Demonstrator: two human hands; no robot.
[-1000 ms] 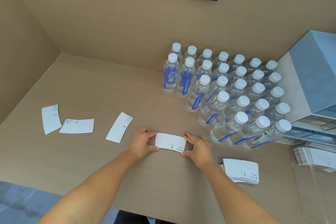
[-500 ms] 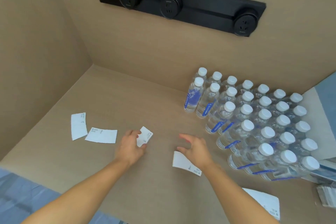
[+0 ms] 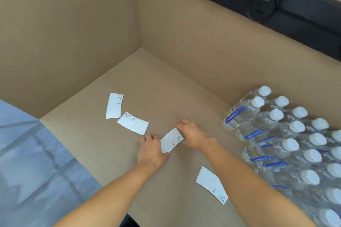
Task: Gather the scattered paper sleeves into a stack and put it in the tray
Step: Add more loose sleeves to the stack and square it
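Observation:
A white paper sleeve (image 3: 171,141) lies on the tan table between my two hands. My left hand (image 3: 150,150) pinches its near-left end and my right hand (image 3: 193,132) holds its far-right end. Two more sleeves lie to the left: one (image 3: 133,123) just beyond my left hand and another (image 3: 114,106) farther back. Near my right forearm rests a further sleeve (image 3: 210,183), partly under the arm. The tray is out of view.
Several rows of capped water bottles (image 3: 276,134) crowd the right side of the table. Tan walls close the back and left; a black socket strip (image 3: 262,3) is mounted on the back wall. The table's left edge (image 3: 60,145) drops to blue floor.
The view swung left. My right hand let go of the sleeve near the bottles and crossed left; both hands now hold the sleeve that my left hand had reached.

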